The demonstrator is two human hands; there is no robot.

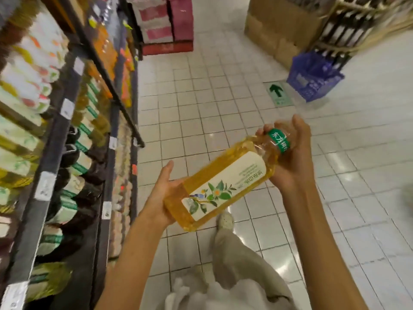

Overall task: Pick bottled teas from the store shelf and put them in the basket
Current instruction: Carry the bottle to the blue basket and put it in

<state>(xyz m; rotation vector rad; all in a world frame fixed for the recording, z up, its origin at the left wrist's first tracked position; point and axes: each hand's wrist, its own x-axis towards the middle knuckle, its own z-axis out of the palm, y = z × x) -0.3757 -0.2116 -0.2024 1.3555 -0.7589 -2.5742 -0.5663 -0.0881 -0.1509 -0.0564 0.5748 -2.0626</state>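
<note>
I hold one bottled tea (220, 183) in both hands, lying tilted in front of me above the floor. It has golden liquid, a white label with green leaves and a green neck band. My left hand (164, 193) cups its base from the left. My right hand (290, 153) grips the neck and cap end at the upper right. The blue plastic basket (314, 76) stands on the tiled floor ahead to the right, well beyond my hands. The store shelf (55, 135) runs along my left, packed with more bottled teas.
Cardboard boxes (279, 25) and a rack of dark bottles (348, 25) stand behind the basket. Stacked pink cases (165, 21) sit at the far end of the aisle. A green arrow sticker (278, 92) marks the white tiled floor. My leg and shoe (224, 222) are below the bottle.
</note>
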